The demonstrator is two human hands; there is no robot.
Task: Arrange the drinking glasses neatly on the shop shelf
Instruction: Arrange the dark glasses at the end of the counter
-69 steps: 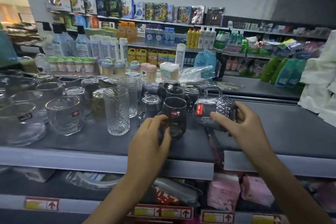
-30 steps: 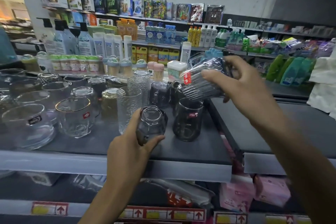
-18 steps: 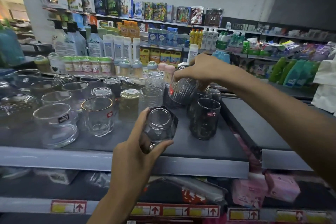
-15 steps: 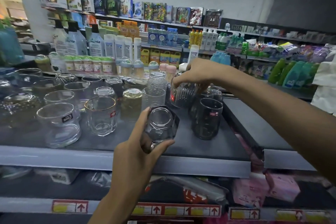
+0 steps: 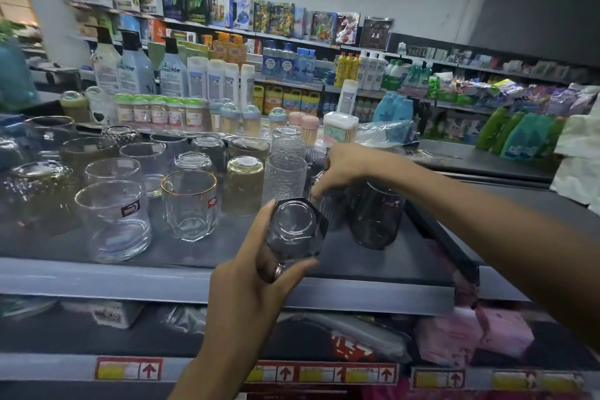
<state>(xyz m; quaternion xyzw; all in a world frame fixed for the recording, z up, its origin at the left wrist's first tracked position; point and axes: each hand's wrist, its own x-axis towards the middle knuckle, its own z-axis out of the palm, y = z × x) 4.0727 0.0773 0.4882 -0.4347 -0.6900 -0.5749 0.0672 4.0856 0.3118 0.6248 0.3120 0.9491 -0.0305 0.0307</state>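
Dark shelf (image 5: 201, 253): left hand (image 5: 250, 282) grips faceted smoky glass (image 5: 293, 230); right hand (image 5: 344, 167) pinches ribbed glass (image 5: 328, 201).

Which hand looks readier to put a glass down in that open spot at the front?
The left hand: it holds the smoky faceted glass above bare shelf; the right hand is reaching among the back glasses.

Smoky faceted glass tumbler (image 5: 293, 230) – glossy; clear textured glass (image 5: 284, 177) – dimpled; shelf (image 5: 194, 250) – matt dark grey
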